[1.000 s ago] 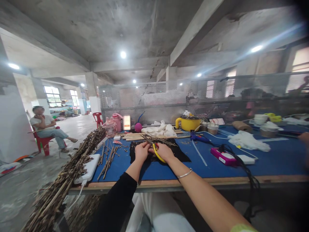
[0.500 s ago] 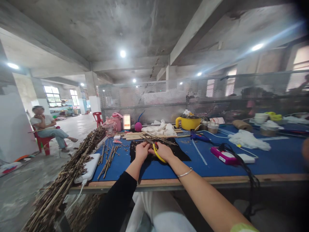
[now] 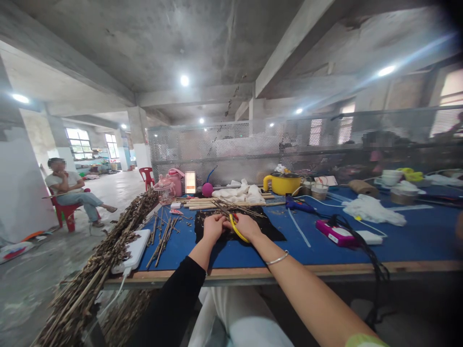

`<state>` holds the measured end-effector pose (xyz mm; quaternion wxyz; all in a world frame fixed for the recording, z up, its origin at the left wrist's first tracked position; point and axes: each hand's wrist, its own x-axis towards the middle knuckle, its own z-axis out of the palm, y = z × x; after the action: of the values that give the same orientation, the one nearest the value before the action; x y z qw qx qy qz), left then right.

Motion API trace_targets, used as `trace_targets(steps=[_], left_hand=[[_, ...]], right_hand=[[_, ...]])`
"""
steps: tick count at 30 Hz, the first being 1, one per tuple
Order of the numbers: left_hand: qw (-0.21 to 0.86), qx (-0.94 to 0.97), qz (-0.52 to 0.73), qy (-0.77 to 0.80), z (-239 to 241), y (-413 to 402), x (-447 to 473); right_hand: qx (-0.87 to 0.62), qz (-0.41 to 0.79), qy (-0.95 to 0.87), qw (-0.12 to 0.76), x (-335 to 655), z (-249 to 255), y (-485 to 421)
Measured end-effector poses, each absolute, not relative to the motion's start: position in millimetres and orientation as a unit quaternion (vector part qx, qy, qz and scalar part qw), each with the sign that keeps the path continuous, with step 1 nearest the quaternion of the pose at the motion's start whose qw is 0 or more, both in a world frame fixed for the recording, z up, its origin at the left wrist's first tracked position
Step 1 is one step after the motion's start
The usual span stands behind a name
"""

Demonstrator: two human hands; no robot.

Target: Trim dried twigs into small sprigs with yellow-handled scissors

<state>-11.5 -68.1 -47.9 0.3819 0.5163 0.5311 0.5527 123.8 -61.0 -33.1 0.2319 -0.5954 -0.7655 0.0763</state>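
Observation:
My right hand (image 3: pixel 246 226) is wrapped round yellow-handled scissors (image 3: pixel 239 232), which show a bit of red near the pivot. Their dark blades (image 3: pixel 223 208) point away from me, up and to the left. Close beside them, my left hand (image 3: pixel 213 227) has its fingers pinched together; what lies between them is too small to tell, though dry twigs surround it. Both hands rest over a black cloth (image 3: pixel 273 230) on the blue tabletop. Thin dry twigs (image 3: pixel 249 209) lie just beyond my fingers. To the left are cut lengths of dry stem (image 3: pixel 165 241).
A long bundle of dried stalks (image 3: pixel 97 265) leans along the table's left end, beside a white power bank (image 3: pixel 135 250). Behind are pale sticks (image 3: pixel 202 204), a white cloth (image 3: pixel 240 193) and a yellow pot (image 3: pixel 285 184). Rightward lie a blue glue gun (image 3: pixel 299 204) and a purple box (image 3: pixel 334 233). A person (image 3: pixel 67 185) sits far left.
Very little differs. Both hands keep their places over the black cloth, and the scissors stay in my right hand with only a slight shift.

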Motion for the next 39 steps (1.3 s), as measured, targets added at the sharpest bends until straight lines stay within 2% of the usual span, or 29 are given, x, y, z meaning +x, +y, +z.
trace_targets(steps=[9,19,27,39], left_hand=[[0.413,0.498,0.573,0.502,-48.1,-67.6,-11.9],[0.391,0.52,0.579,0.491,-48.6,-67.2,-11.6],[0.452,0.489,0.584,0.464,-48.6,-66.5,-8.5],[0.4,0.487,0.588,0.506,-47.4,-66.9,-12.9]], right_hand=[[-0.606,0.052,-0.762,0.222,122.9,-34.3,-60.1],[-0.57,0.066,-0.784,0.236,122.0,-34.3,-62.0],[-0.582,0.061,-0.78,0.22,121.0,-32.3,-63.3],[-0.594,0.045,-0.773,0.218,122.7,-35.6,-59.2]])
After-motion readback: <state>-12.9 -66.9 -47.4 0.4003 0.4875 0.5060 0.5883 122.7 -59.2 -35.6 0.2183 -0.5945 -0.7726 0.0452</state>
